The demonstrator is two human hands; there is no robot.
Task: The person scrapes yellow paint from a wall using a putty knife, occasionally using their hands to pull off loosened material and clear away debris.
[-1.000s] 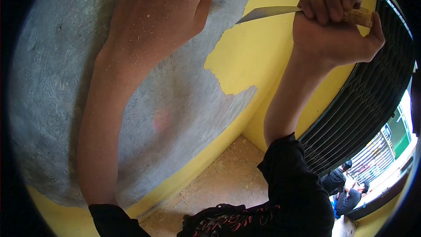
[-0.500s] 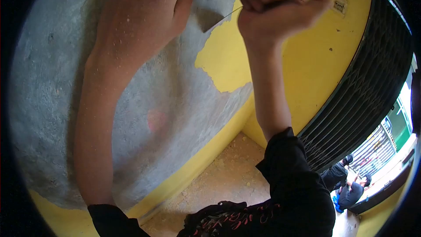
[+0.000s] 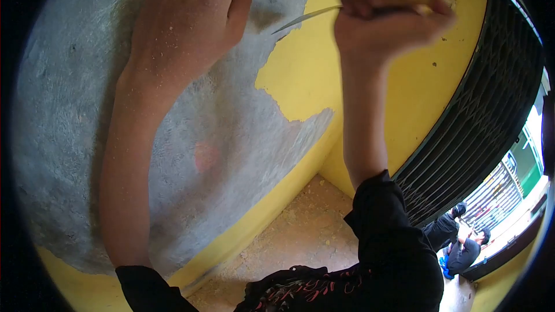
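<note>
My right hand (image 3: 393,17) is closed round the light wooden handle of a scraper (image 3: 306,17). The thin metal blade points left and looks bent, its tip at the ragged border between the yellow paint (image 3: 295,75) and the bare grey wall (image 3: 191,196). On the grey part, at the upper left, lies my left hand (image 3: 185,17), its thumb apart and pointing up; its other fingers run past the top edge of the view. Pale specks of dust dot the back of that hand and the forearm.
A dark folding metal gate (image 3: 468,104) curves down the right side. Beyond it, two people in dark clothes (image 3: 462,251) crouch or sit near the bright opening. Pale flakes are scattered over the brown floor (image 3: 306,219) below the wall.
My right hand has moved to the right with the scraper, and the blade now looks more bent and lies flatter. My left hand has hardly moved.
</note>
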